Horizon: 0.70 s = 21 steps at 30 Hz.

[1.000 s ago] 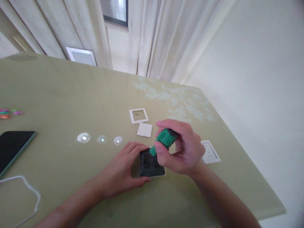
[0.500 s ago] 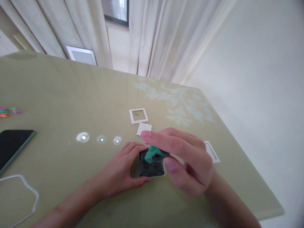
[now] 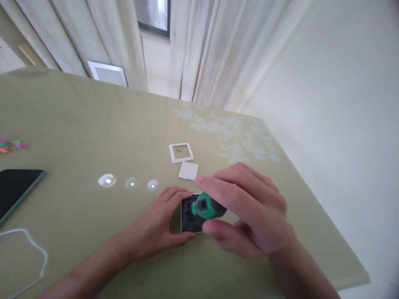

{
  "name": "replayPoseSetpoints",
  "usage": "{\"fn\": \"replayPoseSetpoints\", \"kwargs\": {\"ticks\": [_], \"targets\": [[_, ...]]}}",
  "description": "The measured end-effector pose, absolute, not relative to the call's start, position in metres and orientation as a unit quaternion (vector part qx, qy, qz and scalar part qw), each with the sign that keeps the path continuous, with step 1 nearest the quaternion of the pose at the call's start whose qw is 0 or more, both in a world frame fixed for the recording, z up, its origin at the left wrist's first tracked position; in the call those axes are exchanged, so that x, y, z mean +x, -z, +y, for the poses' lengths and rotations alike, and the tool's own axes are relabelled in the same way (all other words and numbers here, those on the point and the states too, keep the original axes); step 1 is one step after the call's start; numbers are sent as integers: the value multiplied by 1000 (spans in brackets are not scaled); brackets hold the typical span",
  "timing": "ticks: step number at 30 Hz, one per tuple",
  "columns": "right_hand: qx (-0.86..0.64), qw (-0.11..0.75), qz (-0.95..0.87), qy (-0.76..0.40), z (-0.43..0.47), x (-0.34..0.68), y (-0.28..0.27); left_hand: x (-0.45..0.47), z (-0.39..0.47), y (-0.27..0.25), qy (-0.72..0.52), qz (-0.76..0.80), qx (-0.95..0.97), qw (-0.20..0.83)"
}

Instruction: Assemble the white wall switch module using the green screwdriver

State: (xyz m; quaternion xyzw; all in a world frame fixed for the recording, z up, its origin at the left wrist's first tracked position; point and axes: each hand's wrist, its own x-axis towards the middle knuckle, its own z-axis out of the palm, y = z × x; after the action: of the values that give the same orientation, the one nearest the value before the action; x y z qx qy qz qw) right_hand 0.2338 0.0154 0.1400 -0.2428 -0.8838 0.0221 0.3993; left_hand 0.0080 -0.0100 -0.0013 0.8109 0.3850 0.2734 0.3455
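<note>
Here the left hand point(image 3: 156, 226) lies on the olive tabletop point(image 3: 77, 124), thumb and fingers clamped on the near and far edges of a dark switch module point(image 3: 188, 216). The right hand point(image 3: 249, 211) is closed on a green-handled screwdriver point(image 3: 207, 207), forefinger stretched along the top, the handle standing over the module. Just beyond lie two white rocker covers point(image 3: 188, 170) and a white square frame point(image 3: 181, 152). Far left, well apart, lie a dark phone point(image 3: 15, 189) and a white cable point(image 3: 31, 253).
</note>
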Motion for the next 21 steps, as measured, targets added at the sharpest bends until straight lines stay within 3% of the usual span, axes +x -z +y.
{"fn": "replayPoseSetpoints", "kwargs": {"ticks": [3, 8, 13, 18, 21], "targets": [[-203, 388, -891, -122, 16, 235, -141, 8, -11, -1, -267, 388, 809, 352], [-236, 406, -882, 22, 15, 237, -142, 8, -11, -1, -272, 387, 807, 354], [-251, 350, -897, -97, 15, 241, -145, 8, -10, -3, -277, 384, 810, 347], [-268, 363, -892, 35, 16, 242, -144, 8, -10, -5, -270, 381, 811, 353], [-240, 324, -913, -60, 16, 242, -145, 8, -11, -5, -266, 384, 811, 353]]}}
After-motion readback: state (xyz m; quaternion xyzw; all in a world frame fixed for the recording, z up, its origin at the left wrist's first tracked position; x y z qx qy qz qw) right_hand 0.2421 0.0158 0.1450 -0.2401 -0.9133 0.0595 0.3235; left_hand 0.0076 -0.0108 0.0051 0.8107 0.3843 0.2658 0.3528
